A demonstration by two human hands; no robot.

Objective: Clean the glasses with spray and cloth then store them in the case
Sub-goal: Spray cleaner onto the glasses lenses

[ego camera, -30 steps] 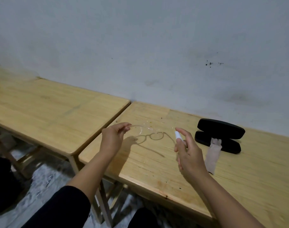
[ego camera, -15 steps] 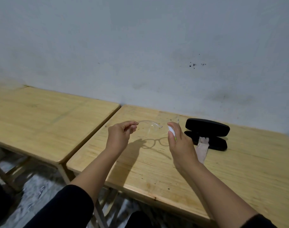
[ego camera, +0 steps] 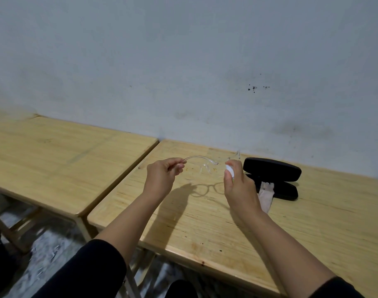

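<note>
My left hand pinches one temple of the clear-framed glasses and holds them in the air above the wooden table. Their shadow falls on the tabletop below. My right hand is wrapped around a small white spray bottle, its top close to the right lens. A black glasses case lies open near the wall, just right of my right hand. A pale cleaning cloth hangs out of the case onto the table, partly hidden by my wrist.
A second wooden table stands to the left with a narrow gap between the two. A grey wall runs right behind both tables. Table legs and a mottled floor show below the near edges.
Both hands have risen and drawn closer together. The spray bottle has come up to the right lens of the glasses. The camera has shifted, so the case sits further right.
</note>
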